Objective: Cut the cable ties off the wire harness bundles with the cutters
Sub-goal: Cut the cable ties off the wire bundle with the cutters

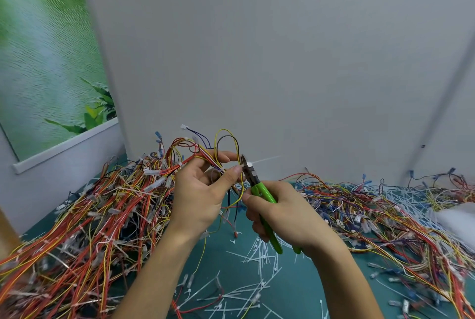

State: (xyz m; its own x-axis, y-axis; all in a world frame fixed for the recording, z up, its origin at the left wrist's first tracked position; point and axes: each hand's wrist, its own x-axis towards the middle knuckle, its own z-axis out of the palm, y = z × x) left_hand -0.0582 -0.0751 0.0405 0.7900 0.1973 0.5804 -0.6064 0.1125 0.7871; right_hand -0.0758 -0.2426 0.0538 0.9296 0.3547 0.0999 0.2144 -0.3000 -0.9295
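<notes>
Cutters (257, 188) gripped R hand (285, 216), harness (192, 156) L hand (198, 195)

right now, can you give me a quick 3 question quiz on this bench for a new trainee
1. True or false: the left hand holds the cutters.
2. What does the left hand pinch? A) a wire harness bundle B) a screwdriver C) a roll of tape
3. Fill in: the loose white strips on the teal mat between the forearms are cut ____.

Key
1. False: the right hand grips their green handles.
2. A
3. cable ties
</notes>
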